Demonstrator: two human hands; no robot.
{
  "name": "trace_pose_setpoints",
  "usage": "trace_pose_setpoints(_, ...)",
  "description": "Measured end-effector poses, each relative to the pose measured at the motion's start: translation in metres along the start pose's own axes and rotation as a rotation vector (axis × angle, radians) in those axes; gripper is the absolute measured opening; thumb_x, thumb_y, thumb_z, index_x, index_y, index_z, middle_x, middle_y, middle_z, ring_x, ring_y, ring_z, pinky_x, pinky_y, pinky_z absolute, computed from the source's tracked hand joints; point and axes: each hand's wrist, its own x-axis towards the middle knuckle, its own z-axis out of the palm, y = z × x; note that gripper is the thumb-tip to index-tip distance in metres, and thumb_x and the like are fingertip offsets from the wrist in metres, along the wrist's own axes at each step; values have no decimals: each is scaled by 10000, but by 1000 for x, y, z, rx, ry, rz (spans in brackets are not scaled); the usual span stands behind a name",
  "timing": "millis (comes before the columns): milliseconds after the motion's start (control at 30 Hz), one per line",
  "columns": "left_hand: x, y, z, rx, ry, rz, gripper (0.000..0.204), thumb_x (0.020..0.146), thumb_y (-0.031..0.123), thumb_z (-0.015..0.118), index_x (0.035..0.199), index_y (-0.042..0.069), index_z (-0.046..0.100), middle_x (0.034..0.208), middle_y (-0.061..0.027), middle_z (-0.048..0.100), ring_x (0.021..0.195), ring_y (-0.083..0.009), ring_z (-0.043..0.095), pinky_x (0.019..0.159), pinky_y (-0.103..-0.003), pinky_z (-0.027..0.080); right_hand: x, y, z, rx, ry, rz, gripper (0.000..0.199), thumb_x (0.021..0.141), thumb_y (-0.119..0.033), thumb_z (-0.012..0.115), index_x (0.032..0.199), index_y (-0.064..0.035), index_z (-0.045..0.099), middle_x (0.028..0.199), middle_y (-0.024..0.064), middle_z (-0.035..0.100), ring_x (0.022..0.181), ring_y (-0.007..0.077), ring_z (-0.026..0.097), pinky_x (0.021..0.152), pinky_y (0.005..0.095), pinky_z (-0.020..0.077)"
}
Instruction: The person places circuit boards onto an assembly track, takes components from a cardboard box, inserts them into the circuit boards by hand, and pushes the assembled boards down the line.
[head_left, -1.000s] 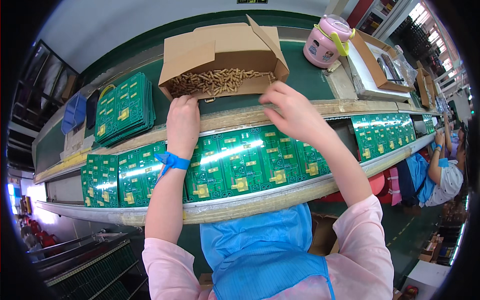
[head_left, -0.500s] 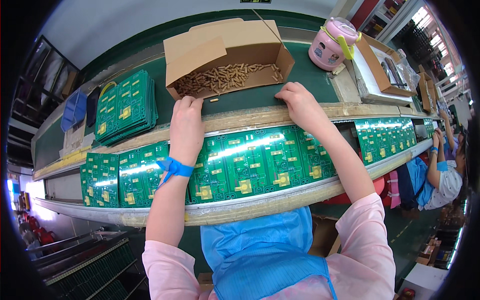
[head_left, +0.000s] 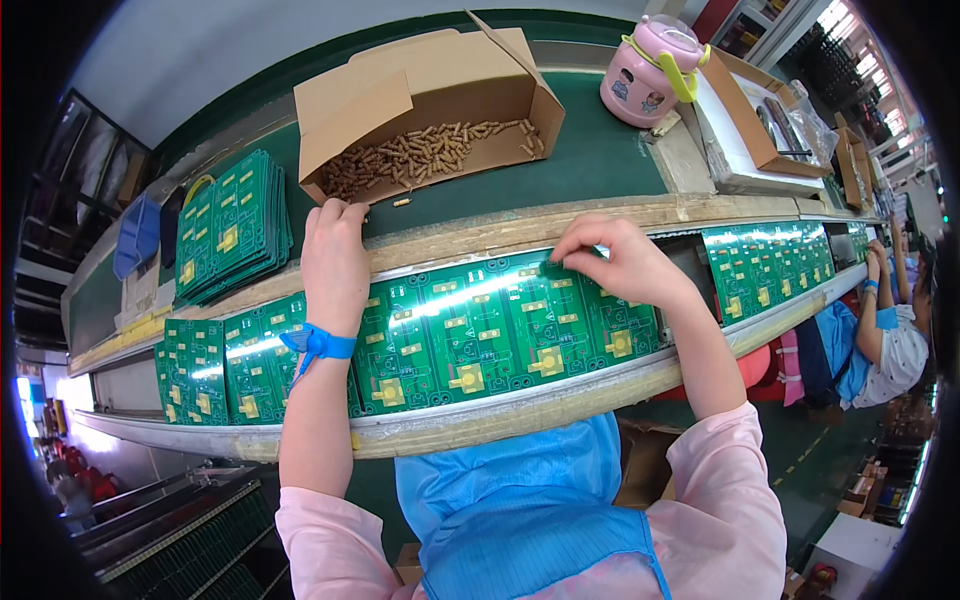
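**Both hands at the green board**

My right hand (head_left: 620, 262) rests on the far edge of the green circuit board (head_left: 480, 330), fingertips pinched together on something too small to make out, pressed down at the board's top rim. My left hand (head_left: 335, 262) lies beyond the board's far left corner, fingers curled loosely over the wooden rail (head_left: 480, 235); whether it holds anything I cannot tell. A blue wrist strap (head_left: 318, 343) crosses that wrist, right over the board.

The board lies just under both hands, its long axis running left to right along the conveyor line (head_left: 500, 400), and my right hand is the one actually on it. More boards sit to its left and right on the same line.

Beyond the board, on the green desk (head_left: 600, 160), an open cardboard box (head_left: 420, 100) of small tan parts stands straight past my left hand. Left of the box lies a stack of green boards (head_left: 230, 225); right of it a pink jug (head_left: 650, 70). Far right of the board another person's arm (head_left: 880, 320) works the line
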Motion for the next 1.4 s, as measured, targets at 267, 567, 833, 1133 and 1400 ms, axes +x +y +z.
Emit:
trace_pose_setpoints(267,1,-3,2,33,24,50,269,795,-55,556,1019,-9,698,1004,-128,652,957,-306,578,851,-389,497,-7,1,-3,-73,-270,-12,114,790,-27,704,898,-31,739,946,98,711,994,280,616,907,393,486)
trace_pose_setpoints(567,1,4,0,34,22,51,343,789,-85,550,1105,17,638,977,-144,617,947,-324,577,834,-402,497,-8,2,-1,-103,-222,-21,117,772,-18,710,884,-22,741,929,102,707,985,279,610,902,386,487)
trace_pose_setpoints(833,-26,68,-1,-528,-65,86,340,852,-154,466,1132,2,580,1033,-158,520,869,-294,575,795,-365,493,-10,-3,-2,-116,-243,-41,124,767,-11,701,885,-18,739,919,104,706,994,285,609,910,386,486)
trace_pose_setpoints(1133,-37,86,4,-739,-240,147,293,880,-135,483,1122,-3,583,1054,-136,519,878,-272,579,779,-338,493,-10,0,-1,-151,-240,-88,124,757,-23,711,878,-22,739,903,94,705,970,279,608,892,393,484)
trace_pose_setpoints(1400,-40,91,10,-804,-259,230,331,862,-106,567,1170,-6,636,1020,-136,575,869,-260,620,762,-326,513,-6,-7,-1,-115,-289,21,82,749,-51,732,829,-31,726,835,85,700,911,278,613,855,383,489)
